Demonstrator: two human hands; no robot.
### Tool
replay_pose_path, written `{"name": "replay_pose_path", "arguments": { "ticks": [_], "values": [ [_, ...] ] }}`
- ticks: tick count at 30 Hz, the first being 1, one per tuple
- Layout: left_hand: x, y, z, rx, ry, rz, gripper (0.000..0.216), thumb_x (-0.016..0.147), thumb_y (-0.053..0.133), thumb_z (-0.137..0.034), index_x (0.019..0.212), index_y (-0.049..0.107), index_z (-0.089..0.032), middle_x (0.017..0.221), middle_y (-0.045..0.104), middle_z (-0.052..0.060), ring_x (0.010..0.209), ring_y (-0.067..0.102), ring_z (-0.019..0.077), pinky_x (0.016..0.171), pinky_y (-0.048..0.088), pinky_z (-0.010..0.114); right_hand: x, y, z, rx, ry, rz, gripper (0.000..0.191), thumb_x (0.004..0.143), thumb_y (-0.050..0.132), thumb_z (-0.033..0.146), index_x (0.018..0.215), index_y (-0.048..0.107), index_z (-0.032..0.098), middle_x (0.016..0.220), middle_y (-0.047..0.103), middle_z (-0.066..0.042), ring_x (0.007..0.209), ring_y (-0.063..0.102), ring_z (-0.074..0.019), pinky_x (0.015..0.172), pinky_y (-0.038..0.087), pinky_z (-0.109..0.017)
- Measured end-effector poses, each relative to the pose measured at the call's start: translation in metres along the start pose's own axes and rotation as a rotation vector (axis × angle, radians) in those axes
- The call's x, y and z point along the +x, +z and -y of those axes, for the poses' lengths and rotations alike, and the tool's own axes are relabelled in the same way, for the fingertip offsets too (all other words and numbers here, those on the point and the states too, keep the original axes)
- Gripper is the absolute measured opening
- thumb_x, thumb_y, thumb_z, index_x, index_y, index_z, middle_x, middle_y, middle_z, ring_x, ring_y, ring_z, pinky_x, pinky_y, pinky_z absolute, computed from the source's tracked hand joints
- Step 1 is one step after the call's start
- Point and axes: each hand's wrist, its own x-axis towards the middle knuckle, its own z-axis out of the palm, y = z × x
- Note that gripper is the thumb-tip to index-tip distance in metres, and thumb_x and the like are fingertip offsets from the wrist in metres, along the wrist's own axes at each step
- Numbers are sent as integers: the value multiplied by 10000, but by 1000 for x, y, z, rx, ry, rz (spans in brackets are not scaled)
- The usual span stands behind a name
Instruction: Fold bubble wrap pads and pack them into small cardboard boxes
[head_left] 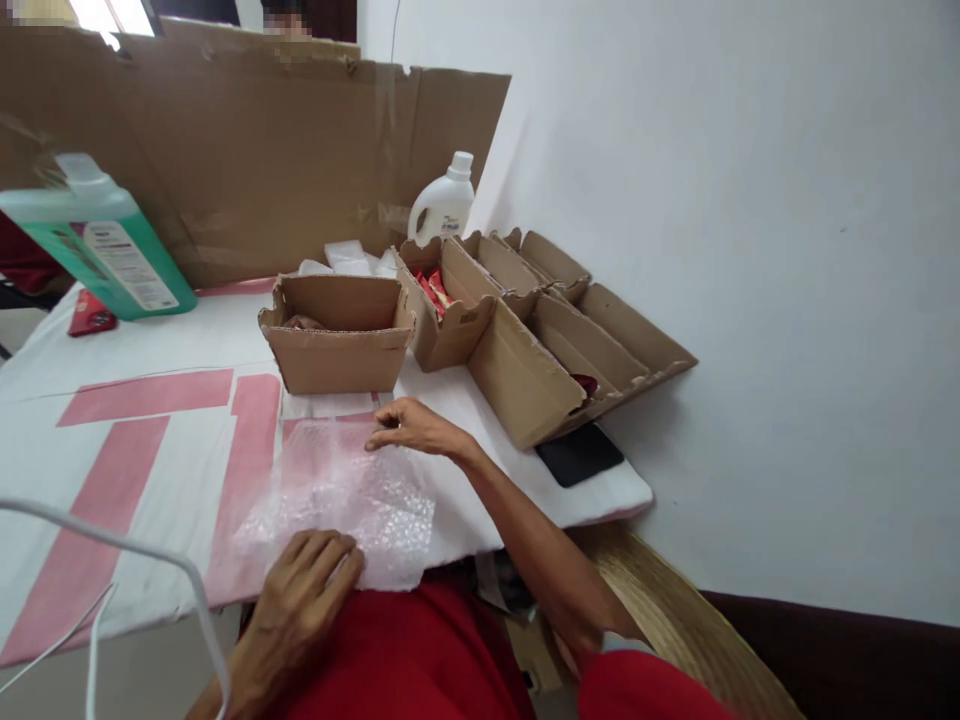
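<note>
A clear sheet of bubble wrap [352, 500] lies spread near the front edge of the cloth-covered table. My left hand [311, 575] rests flat on its near edge, palm down, with the fingers stretched out. Over the far right part of the sheet is my right hand [420, 427], its thumb and forefinger curved with a gap between them; I see nothing held there. Just beyond the sheet stands an open cardboard box [337, 360] with something brown inside, partly hidden by its front wall.
Several open cardboard bins [517, 375] stand to the right, one with red packets [433, 290]. A black flat object [579, 455] lies beside them. Behind are a white jug [444, 205] and cardboard screen [262, 150]; a green bottle [112, 245] leans left. A white cable [150, 550] crosses lower left.
</note>
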Motion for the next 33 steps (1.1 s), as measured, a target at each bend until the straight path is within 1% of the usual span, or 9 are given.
{"name": "replay_pose_path", "arguments": {
  "ticks": [5,9,12,14,16,20,24,29,33],
  "values": [
    [11,41,-12,12,-129,95,188,932,491,-69,952,637,-186,856,699,52,705,625,174,626,509,316,31,-7,-13,-422,40,-10,375,859,724,377,602,536,179,596,436,67,610,410,-98,597,283,-233],
    [23,46,-12,-69,-219,119,126,964,565,-267,1047,633,-202,935,710,59,770,676,170,654,574,288,22,0,-1,-581,112,-229,27,913,673,195,907,685,171,999,659,-92,949,579,-228,797,409,-305],
    [21,38,9,-111,-305,76,231,981,531,-266,1190,606,-203,1066,708,76,949,694,167,814,587,271,1,27,16,-661,73,-449,208,1007,546,264,1152,650,157,1224,609,-165,1173,531,-303,992,414,-418],
    [11,40,32,-34,-390,40,339,978,488,-226,1302,575,-187,1198,689,117,1115,664,217,941,558,358,-11,62,23,-622,-58,-511,336,1040,480,355,1284,598,157,1289,605,-157,1210,541,-293,1057,417,-443],
    [-4,50,55,108,-424,57,499,955,464,-238,1444,490,-144,1384,610,186,1315,557,307,1054,482,484,-17,103,23,-530,-186,-450,556,1015,500,473,1464,460,147,1453,535,-167,1350,476,-296,1133,389,-448],
    [-28,73,80,197,-327,147,684,901,436,-238,1564,332,-104,1569,437,213,1511,319,343,1196,301,546,-12,152,1,-580,-144,-338,867,963,520,626,1598,231,110,1631,334,-191,1526,272,-316,1231,269,-511],
    [-27,78,76,240,-395,178,728,960,433,-373,1598,221,-95,1597,382,227,1514,302,373,1196,276,584,-24,122,-37,-691,10,-297,821,968,513,631,1589,301,138,1656,271,-178,1553,208,-323,1248,189,-558],
    [-21,69,64,247,-437,186,817,971,424,-553,1613,156,-125,1605,364,235,1502,325,382,1185,278,593,-83,63,-68,-747,221,-392,824,988,486,612,1618,232,147,1674,173,-201,1571,116,-336,1230,194,-597],
    [-37,45,57,222,-329,240,1011,869,516,-683,1613,139,-112,1624,326,241,1511,301,393,1194,259,571,-127,60,-66,-794,18,-258,1083,846,547,795,1626,192,131,1691,129,-185,1578,45,-335,1253,157,-557]
  ]
}}
